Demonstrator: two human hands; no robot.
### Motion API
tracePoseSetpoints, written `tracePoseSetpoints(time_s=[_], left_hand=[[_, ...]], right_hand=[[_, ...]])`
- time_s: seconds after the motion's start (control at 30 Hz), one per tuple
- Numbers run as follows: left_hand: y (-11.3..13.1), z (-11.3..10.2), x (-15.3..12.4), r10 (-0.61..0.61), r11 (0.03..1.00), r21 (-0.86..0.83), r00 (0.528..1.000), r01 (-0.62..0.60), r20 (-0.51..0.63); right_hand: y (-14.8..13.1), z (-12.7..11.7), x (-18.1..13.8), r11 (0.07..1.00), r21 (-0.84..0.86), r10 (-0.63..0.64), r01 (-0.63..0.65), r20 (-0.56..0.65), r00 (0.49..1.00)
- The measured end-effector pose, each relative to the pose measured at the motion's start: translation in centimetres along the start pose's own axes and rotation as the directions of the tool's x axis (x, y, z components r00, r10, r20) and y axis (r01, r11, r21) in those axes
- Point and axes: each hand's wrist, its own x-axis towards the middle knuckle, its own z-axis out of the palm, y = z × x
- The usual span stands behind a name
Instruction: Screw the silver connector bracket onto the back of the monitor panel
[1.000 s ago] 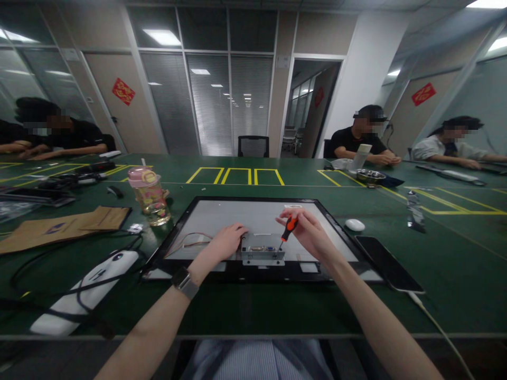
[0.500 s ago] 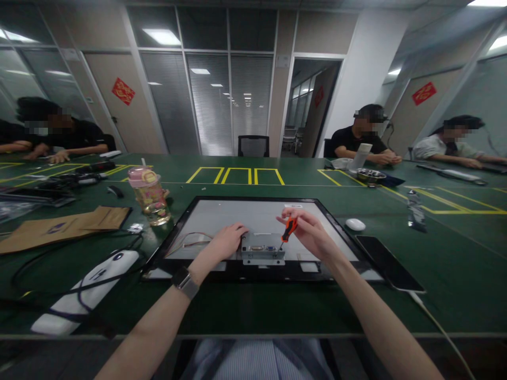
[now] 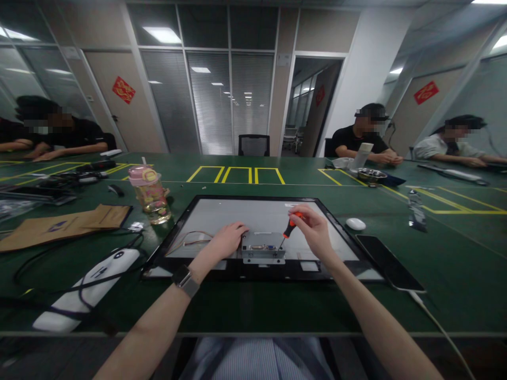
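My right hand (image 3: 315, 229) pinches the top of a screwdriver (image 3: 290, 227) with an orange-and-black handle. The screwdriver is tilted, its thin shaft running down to the right end of a grey metal bracket (image 3: 263, 254) with video ports along its front. Fingers of my left hand (image 3: 227, 240) are closed against the bracket's left end, holding it. Under both hands lies a flat display panel (image 3: 222, 211), grey-backed with a black frame. Thin wires (image 3: 194, 243) run across the panel left of the bracket. The exact spot of the screwdriver's tip is too small to make out.
Left of the panel are a pink-lidded drink cup (image 3: 148, 195), a brown paper bag (image 3: 67, 224) and a white power strip (image 3: 87, 290) with black cables. A phone (image 3: 390, 264) on a cable and a white earbud case (image 3: 355, 224) lie right. Other people sit across the table.
My right fingers have shifted from around the screwdriver's handle to a pinch at its top, and the handle leans slightly more to the right. My left hand stays on the bracket.
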Motion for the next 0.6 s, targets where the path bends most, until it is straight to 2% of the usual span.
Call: tracePoseSetpoints(time_s=[0.07, 0.2, 0.37, 0.43, 0.6], left_hand=[[0.06, -0.04, 0.00, 0.002, 1.000, -0.005, 1.000, -0.002, 0.000], [0.04, 0.05, 0.04, 0.008, 1.000, -0.009, 1.000, -0.008, -0.002], [-0.20, 0.33, 0.18, 0.017, 1.000, -0.005, 1.000, -0.017, -0.004], [-0.24, 0.35, 0.20, 0.016, 1.000, -0.008, 1.000, -0.016, 0.000], [-0.20, 0.31, 0.14, 0.014, 1.000, -0.011, 1.000, -0.014, -0.012]], right_hand=[[-0.17, -0.13, -0.11, 1.000, -0.015, -0.011, 0.012, 0.037, 0.999], [-0.33, -0.11, -0.33, 0.998, 0.061, 0.021, -0.028, 0.117, 0.993], [-0.06, 0.04, -0.36, 0.995, -0.092, -0.039, 0.040, 0.014, 0.999], [-0.16, -0.01, -0.35, 0.991, -0.118, -0.057, 0.058, 0.013, 0.998], [-0.61, -0.19, -0.33, 0.996, 0.070, 0.034, -0.048, 0.194, 0.980]])
